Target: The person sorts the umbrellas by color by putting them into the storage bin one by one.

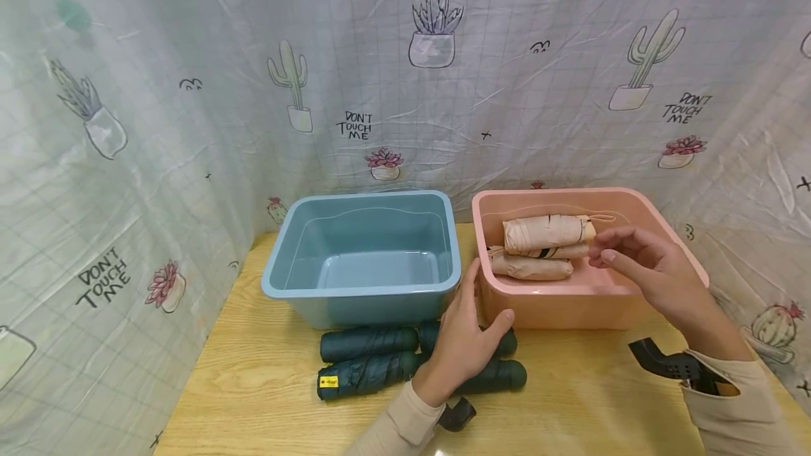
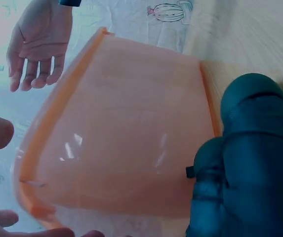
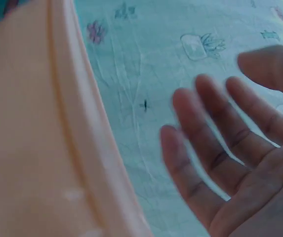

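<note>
My right hand (image 1: 659,269) hovers over the right half of the pink bin (image 1: 570,309), its fingers loosely bent. The right wrist view shows nothing in that hand. Beige folded umbrellas (image 1: 543,233) lie stacked in the bin, just left of my right fingertips. My left hand (image 1: 461,338), fingers extended and thumb apart, is at the bin's front left corner; whether it touches the rim I cannot tell. Beneath it, several dark green folded umbrellas (image 1: 366,374) lie on the table in front of the bins, partly hidden by the hand and forearm.
A blue bin (image 1: 374,293) with nothing in it stands left of the pink one, a narrow gap between them. The wooden table (image 1: 253,378) carries both bins. A patterned plastic curtain (image 1: 380,83) hangs behind and along both sides.
</note>
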`<act>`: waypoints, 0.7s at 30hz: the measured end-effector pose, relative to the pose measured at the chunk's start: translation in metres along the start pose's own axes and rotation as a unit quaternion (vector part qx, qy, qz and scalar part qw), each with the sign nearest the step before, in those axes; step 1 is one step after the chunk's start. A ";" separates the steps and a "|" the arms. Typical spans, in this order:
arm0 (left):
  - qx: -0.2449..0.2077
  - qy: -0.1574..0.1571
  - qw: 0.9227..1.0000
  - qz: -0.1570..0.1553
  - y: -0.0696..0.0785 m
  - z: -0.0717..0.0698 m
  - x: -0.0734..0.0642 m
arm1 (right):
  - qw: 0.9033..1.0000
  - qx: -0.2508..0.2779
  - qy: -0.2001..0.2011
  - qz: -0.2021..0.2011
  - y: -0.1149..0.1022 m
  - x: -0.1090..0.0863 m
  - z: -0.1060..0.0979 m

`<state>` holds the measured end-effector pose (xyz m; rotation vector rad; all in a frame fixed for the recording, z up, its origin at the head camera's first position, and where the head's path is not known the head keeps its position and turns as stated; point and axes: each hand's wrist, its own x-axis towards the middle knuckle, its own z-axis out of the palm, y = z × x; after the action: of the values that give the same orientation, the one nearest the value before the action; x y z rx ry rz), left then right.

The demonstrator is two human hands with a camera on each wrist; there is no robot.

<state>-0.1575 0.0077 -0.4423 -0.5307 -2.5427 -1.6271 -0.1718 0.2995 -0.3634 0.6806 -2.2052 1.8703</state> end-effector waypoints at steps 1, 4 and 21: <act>0.008 -0.004 1.000 -0.005 0.001 -0.003 -0.004 | 0.999 0.032 -0.007 -0.009 0.002 -0.003 0.002; 0.029 -0.013 0.999 0.000 0.004 -0.015 -0.013 | 0.996 0.080 -0.013 -0.024 0.007 -0.011 0.010; -0.025 0.160 0.977 0.139 -0.003 -0.149 -0.029 | 0.993 0.081 -0.091 -0.001 0.042 -0.053 0.056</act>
<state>-0.1489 -0.1340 -0.3874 -0.5489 -2.0975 -1.5363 -0.1351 0.2621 -0.4337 0.9146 -2.1698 2.0802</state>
